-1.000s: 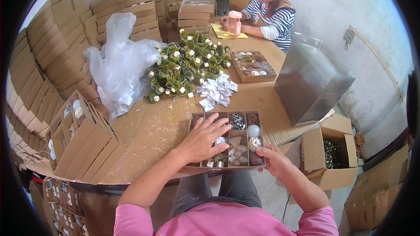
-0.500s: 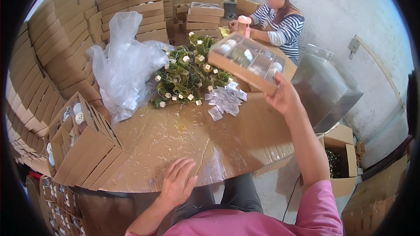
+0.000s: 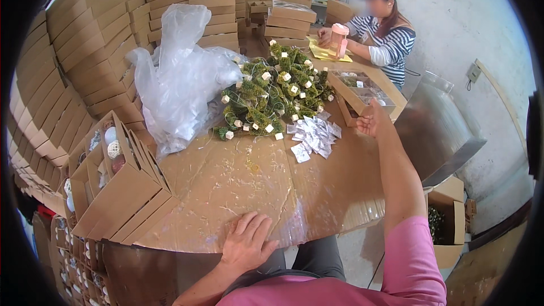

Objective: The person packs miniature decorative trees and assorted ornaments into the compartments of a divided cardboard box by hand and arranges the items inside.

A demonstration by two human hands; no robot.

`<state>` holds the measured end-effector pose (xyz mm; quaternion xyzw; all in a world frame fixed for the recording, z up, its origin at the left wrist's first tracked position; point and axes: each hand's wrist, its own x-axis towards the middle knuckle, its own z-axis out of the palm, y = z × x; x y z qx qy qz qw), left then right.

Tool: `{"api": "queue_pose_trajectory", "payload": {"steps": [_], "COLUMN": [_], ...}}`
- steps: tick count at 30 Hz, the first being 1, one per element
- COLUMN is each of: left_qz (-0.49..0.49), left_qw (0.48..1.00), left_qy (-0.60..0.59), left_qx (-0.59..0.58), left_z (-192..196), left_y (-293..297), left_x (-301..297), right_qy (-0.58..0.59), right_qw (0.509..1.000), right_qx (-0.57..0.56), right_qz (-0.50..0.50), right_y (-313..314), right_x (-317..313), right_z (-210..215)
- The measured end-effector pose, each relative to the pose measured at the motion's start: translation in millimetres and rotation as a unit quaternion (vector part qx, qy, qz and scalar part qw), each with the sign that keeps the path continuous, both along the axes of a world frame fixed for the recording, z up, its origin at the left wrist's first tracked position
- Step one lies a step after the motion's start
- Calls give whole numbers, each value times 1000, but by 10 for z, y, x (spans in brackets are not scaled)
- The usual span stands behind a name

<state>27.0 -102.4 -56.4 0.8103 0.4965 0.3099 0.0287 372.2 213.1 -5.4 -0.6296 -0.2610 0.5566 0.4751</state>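
My right hand (image 3: 369, 120) reaches out to the far right of the table. Its fingers are curled at the near edge of a shallow cardboard box (image 3: 352, 97) with a clear lid and divided compartments. White balls and green filling show through the lid. The box lies tilted over another cardboard box (image 3: 347, 114). My left hand (image 3: 248, 241) rests on the table's near edge, fingers stretched out, holding nothing. To the left of my right hand lies a pile of small silvery-white packets (image 3: 313, 137).
Green garlands with pale wooden cubes (image 3: 277, 93) lie mid-table beside a crumpled clear plastic bag (image 3: 184, 79). Open boxes of decorative balls (image 3: 116, 181) stand at left, before tall carton stacks (image 3: 93, 45). Across the table sits a person (image 3: 391, 39) near a pink cup (image 3: 339, 39).
My right hand has carried the clear-lidded box away from me and lowered it onto the box at the far right. My left hand stays at the table edge. The view has shifted slightly.
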Motion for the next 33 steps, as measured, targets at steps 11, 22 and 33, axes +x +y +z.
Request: {"api": "queue_pose_trajectory", "payload": {"steps": [11, 22, 33], "left_qz": [4, 23, 38], "left_qw": [999, 998, 997], "left_qy": [32, 58, 48], "left_qx": [11, 27, 38], "left_z": [-23, 88, -25], "left_y": [54, 55, 93], "left_x": [36, 72, 30], "right_qy": [-212, -306, -358], "right_qw": [919, 512, 623], "right_qx": [136, 696, 605], "right_qz": [303, 400, 343], "right_y": [-1009, -3309, -3731], "right_x": [-706, -1177, -1466], "right_z": [519, 1999, 2271]}}
